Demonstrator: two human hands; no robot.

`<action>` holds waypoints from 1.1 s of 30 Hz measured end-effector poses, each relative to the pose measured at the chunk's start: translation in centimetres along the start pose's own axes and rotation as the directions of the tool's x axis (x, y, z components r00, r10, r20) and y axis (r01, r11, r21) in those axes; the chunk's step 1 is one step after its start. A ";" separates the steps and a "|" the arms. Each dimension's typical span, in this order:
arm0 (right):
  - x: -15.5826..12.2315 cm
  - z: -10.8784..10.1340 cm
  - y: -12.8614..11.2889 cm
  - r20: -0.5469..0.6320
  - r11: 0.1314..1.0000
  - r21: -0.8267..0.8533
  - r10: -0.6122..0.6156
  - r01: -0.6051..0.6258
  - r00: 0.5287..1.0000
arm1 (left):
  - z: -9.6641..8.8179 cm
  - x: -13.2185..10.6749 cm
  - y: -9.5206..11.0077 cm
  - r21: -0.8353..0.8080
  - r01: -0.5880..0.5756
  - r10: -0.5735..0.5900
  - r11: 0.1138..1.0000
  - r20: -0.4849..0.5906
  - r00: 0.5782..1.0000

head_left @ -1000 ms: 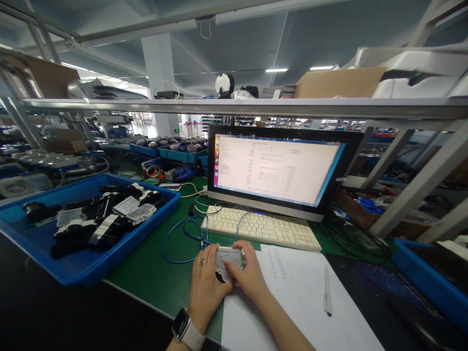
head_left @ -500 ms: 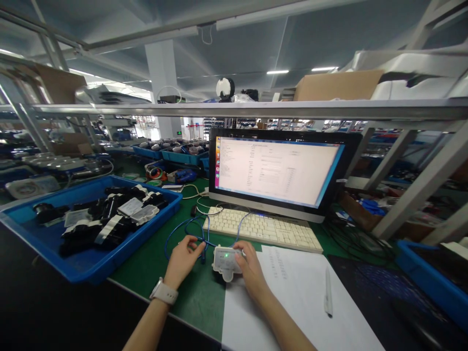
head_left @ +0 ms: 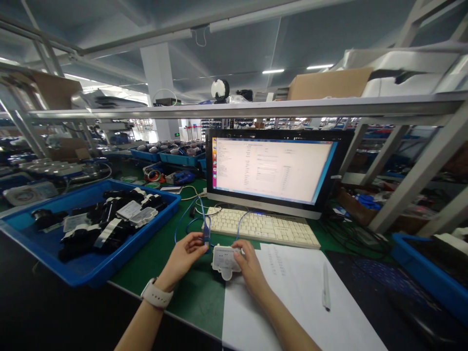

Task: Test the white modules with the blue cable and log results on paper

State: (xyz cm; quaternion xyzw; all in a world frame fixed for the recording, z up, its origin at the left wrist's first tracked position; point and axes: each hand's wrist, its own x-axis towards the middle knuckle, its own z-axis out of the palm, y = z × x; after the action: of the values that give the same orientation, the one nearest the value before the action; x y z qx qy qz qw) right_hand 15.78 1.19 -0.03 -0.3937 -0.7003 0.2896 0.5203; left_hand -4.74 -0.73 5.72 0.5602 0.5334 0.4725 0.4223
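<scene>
Blue plug [head_left: 206, 236] now higher, in left hand [head_left: 183, 256]

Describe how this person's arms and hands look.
The left hand and right hand are ungloved, and no sleeves are in view. A pale watch strap with a row of small holes circles the left wrist; nothing shows on the right.
</scene>
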 end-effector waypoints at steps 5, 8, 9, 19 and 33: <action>0.1 -0.1 -0.2 0.001 1.000 -0.008 -0.027 0.027 1.000 | 2.2 -0.5 0.1 0.053 -0.243 0.240 0.969 0.050 0.969; 0.1 -0.2 -0.4 -0.003 0.999 -0.025 -0.031 0.031 1.000 | 2.9 -0.4 -0.6 0.115 -0.303 0.301 0.946 0.033 0.953; 0.1 -0.2 -0.4 -0.004 0.999 -0.027 -0.032 0.032 0.999 | 3.0 -0.4 -0.9 0.129 -0.312 0.311 0.941 0.028 0.950; 0.0 -0.1 0.0 -0.009 0.999 -0.032 -0.012 0.012 1.000 | 3.5 -0.8 -2.3 0.138 -0.346 0.352 0.928 -0.020 0.936; -4.8 -19.6 -2.8 -0.290 0.761 -0.641 -0.122 -0.098 0.949 | 4.1 -1.3 -4.5 0.213 -0.424 0.442 0.880 -0.044 0.896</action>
State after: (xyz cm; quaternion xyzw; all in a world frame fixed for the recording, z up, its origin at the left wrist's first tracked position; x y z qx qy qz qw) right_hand 34.56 -4.43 5.53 -0.5854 -0.6674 -0.0402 0.4586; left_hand -1.61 -1.55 0.45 0.6822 0.4577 0.5246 0.2233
